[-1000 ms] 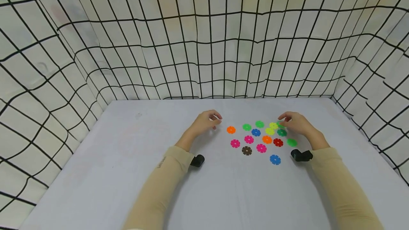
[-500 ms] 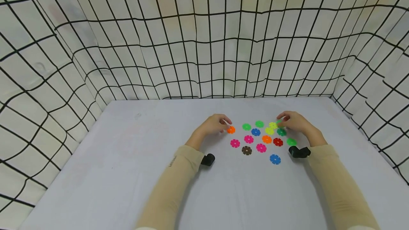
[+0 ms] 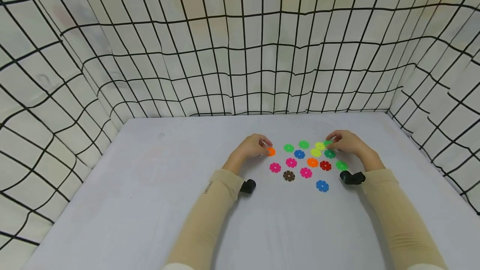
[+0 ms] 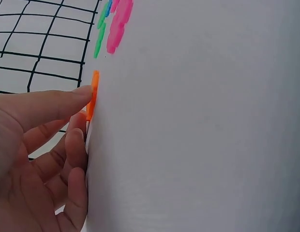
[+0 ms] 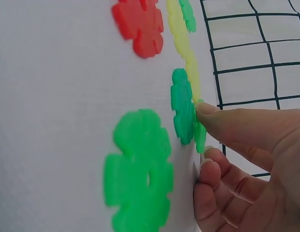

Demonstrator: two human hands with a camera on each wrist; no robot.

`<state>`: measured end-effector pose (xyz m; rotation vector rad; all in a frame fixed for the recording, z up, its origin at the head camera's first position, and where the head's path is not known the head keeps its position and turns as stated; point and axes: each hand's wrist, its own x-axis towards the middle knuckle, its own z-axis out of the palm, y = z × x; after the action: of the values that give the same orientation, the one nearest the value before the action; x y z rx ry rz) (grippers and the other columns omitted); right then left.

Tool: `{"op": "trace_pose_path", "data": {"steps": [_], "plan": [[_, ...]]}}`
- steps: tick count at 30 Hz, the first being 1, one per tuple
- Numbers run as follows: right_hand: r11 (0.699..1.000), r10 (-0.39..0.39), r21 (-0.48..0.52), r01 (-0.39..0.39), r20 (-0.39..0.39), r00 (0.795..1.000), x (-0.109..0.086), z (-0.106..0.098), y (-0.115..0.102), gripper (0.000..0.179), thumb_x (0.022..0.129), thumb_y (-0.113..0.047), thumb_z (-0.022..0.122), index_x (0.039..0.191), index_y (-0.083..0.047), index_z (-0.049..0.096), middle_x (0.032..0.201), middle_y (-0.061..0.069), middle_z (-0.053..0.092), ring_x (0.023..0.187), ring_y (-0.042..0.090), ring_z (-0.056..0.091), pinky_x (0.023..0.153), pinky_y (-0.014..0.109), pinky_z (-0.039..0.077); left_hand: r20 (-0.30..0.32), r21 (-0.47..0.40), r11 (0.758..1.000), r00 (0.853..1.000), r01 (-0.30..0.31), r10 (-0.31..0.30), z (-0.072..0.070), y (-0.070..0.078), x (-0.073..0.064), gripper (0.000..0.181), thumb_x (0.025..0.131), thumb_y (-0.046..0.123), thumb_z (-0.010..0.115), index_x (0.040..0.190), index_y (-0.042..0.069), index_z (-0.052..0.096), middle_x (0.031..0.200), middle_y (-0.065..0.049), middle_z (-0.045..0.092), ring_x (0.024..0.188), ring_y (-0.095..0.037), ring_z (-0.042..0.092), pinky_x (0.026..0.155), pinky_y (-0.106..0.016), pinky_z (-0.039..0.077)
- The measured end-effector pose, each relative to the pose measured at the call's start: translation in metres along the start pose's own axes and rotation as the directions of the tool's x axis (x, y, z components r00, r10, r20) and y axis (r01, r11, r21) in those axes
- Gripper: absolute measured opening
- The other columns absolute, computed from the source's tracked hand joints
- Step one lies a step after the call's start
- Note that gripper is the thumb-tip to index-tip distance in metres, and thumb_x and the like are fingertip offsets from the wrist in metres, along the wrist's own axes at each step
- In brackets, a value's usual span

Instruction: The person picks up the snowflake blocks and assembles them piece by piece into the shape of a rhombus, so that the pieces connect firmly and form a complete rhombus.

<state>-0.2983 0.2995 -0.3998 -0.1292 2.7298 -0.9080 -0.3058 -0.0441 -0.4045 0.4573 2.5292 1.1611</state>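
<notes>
My left hand [image 3: 252,146] is at an orange notched plastic disc [image 3: 271,151] on the left side of the scattered discs. In the left wrist view the thumb presses the face of that orange disc [image 4: 94,89], and the curled fingers meet its near edge. At the far right my right hand [image 3: 348,141] pinches a light green disc [image 5: 200,135] between thumb and fingertips. That disc is partly hidden by the thumb. Beside it lie a dark green disc [image 5: 183,108], two yellow discs [image 3: 316,152] and a bright green disc [image 5: 142,174].
Between the hands lie blue [image 3: 299,154], pink [image 3: 291,162], orange [image 3: 312,162], red [image 3: 325,165] and brown [image 3: 288,176] discs on the white table [image 3: 150,203]. A nearer blue disc [image 3: 322,186] lies apart. White walls with a black grid [image 3: 255,53] enclose the back and sides.
My left hand has moved right and come onto the orange disc. The right hand has stayed almost in place at the light green disc.
</notes>
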Motion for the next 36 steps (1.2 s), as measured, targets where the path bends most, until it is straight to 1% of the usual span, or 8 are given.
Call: {"op": "trace_pose_path", "data": {"steps": [9,13,17,20,26,28,32,36], "plan": [[1.000,0.004,-0.004,-0.004,0.004,1.000,0.003,0.002,0.002,0.039,0.097,-0.020,0.069,0.125,0.004,0.061,0.116,0.025,0.055,0.104,0.039,0.050,0.089,0.047,0.047,-0.014,0.009,1.000,1.000,0.021,-0.021,0.003,-0.002,0.002,0.023,0.088,0.009,0.079,0.110,0.006,0.074,0.094,-0.007,0.062,0.079,-0.016,0.055,0.071,-0.025,0.045],[1.000,-0.014,0.013,0.014,0.003,1.000,0.004,0.001,-0.001,0.036,0.096,-0.018,0.070,0.121,0.005,0.059,0.114,0.024,0.055,0.103,0.039,0.050,0.087,0.045,0.046,-0.019,0.037,0.999,0.999,0.031,-0.030,0.003,-0.001,0.003,0.024,0.088,0.009,0.080,0.110,0.006,0.074,0.098,-0.007,0.063,0.084,-0.019,0.056,0.075,-0.027,0.046],[1.000,-0.009,0.026,0.009,-0.006,1.000,0.003,0.001,-0.003,0.035,0.095,-0.017,0.072,0.119,0.004,0.058,0.113,0.024,0.055,0.102,0.039,0.050,0.086,0.043,0.046,-0.023,0.070,0.997,0.999,0.033,-0.031,0.003,0.001,0.004,0.026,0.088,0.010,0.081,0.111,0.006,0.073,0.103,-0.008,0.063,0.092,-0.022,0.057,0.081,-0.030,0.048],[1.000,-0.002,0.024,0.002,-0.014,1.000,0.001,0.001,-0.003,0.033,0.095,-0.016,0.072,0.119,0.003,0.059,0.113,0.024,0.056,0.101,0.038,0.050,0.085,0.043,0.046,-0.026,0.079,0.997,0.999,0.024,-0.022,0.004,0.002,0.004,0.026,0.087,0.010,0.081,0.111,0.005,0.070,0.105,-0.008,0.062,0.094,-0.022,0.056,0.082,-0.031,0.048],[0.999,-0.010,0.043,0.012,-0.039,0.999,0.000,0.002,-0.001,0.028,0.097,-0.015,0.069,0.118,0.001,0.061,0.114,0.023,0.056,0.101,0.038,0.051,0.085,0.043,0.045,-0.037,0.029,1.000,0.999,-0.001,0.002,0.002,0.002,0.004,0.023,0.087,0.004,0.080,0.105,0.004,0.066,0.099,-0.008,0.062,0.082,-0.019,0.056,0.072,-0.026,0.047],[0.999,-0.016,0.050,0.018,-0.050,0.999,0.000,0.003,-0.001,0.027,0.097,-0.015,0.068,0.117,0.002,0.062,0.115,0.024,0.057,0.101,0.037,0.052,0.085,0.043,0.046,-0.041,0.024,1.000,0.999,-0.013,0.014,0.002,0.002,0.002,0.018,0.089,0.002,0.076,0.104,0.003,0.065,0.096,-0.008,0.062,0.078,-0.017,0.055,0.069,-0.025,0.046],[0.997,-0.025,0.070,0.030,-0.059,0.998,-0.004,0.004,-0.004,0.026,0.098,-0.013,0.067,0.119,0.002,0.062,0.113,0.024,0.060,0.093,0.031,0.059,0.083,0.040,0.049,-0.042,0.032,0.999,0.999,-0.020,0.022,0.000,0.003,-0.002,0.008,0.095,-0.001,0.065,0.103,0.002,0.064,0.092,-0.008,0.061,0.073,-0.016,0.053,0.065,-0.023,0.045],[0.995,-0.058,0.078,0.063,-0.069,0.996,-0.008,0.003,-0.010,0.027,0.099,-0.013,0.065,0.120,0.003,0.063,0.115,0.025,0.061,0.088,0.026,0.064,0.085,0.041,0.052,-0.054,0.022,0.999,0.998,-0.027,0.028,-0.005,0.005,-0.006,0.008,0.097,0.001,0.063,0.104,0.002,0.066,0.091,-0.008,0.062,0.071,-0.016,0.057,0.065,-0.024,0.047]]}}
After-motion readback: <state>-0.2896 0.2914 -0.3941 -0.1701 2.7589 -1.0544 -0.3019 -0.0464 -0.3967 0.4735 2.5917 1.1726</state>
